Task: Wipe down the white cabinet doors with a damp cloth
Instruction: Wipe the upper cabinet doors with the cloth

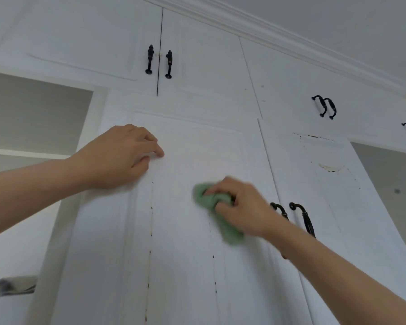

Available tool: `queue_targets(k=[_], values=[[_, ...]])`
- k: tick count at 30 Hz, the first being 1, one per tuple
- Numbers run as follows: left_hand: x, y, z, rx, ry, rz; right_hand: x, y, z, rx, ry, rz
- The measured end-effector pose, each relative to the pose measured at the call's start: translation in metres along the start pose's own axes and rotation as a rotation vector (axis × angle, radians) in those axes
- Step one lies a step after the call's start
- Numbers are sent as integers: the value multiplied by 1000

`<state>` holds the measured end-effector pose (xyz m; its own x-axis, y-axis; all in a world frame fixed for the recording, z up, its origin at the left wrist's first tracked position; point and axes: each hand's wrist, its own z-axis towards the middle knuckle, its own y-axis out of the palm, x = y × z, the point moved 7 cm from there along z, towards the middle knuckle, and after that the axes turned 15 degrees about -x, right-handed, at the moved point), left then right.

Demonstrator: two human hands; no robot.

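Note:
A tall white cabinet door [185,266] fills the middle of the view, with dark specks along its panel grooves. My right hand [242,207] grips a bunched green cloth [209,200] and presses it against the door's panel, near its right side; the hand and cloth are blurred. My left hand [120,156] rests on the same door at its upper left, fingers loosely bent with the fingertips touching the surface, holding nothing.
Black handles [302,219] sit just right of my right hand on the door edges. A neighbouring door [333,184] has chipped paint. Upper cabinet doors [197,66] carry black handles [159,62]. Open shelves [33,113] lie at left, with a grey cloth [17,286] low down.

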<state>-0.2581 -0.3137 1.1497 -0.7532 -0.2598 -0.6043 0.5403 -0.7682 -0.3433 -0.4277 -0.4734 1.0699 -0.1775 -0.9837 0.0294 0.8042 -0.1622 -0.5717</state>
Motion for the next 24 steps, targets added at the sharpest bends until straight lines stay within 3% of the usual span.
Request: queue_targets(k=[2,3,7,9,11,13,15,16,18,20,22,24], values=[[-5,2,-5,15,10,5,-25,28,-11,-174,-96,64],[-5,4,-7,18,13,-2,-22,22,-6,-145,-90,71],[-11,9,-12,36,24,-49,27,-35,17,307,287,10],[-16,15,-15,28,38,-73,16,-28,21,387,339,-16],[-18,21,-21,36,64,-88,-29,8,24,241,110,-46],[-21,23,-29,73,62,-127,-79,52,12,-23,-178,-56],[-24,23,-36,122,43,-174,-86,60,11,-107,-276,-129],[-24,22,-39,144,41,-186,-74,45,20,-8,-230,-142],[-24,23,-43,162,59,-205,-30,-3,39,286,93,-126],[-27,24,-42,145,72,-262,-3,-29,41,458,354,-31],[-30,24,-40,106,97,-285,-28,-9,47,402,239,-65],[-34,25,-41,69,129,-249,-84,38,44,187,-88,-124]])
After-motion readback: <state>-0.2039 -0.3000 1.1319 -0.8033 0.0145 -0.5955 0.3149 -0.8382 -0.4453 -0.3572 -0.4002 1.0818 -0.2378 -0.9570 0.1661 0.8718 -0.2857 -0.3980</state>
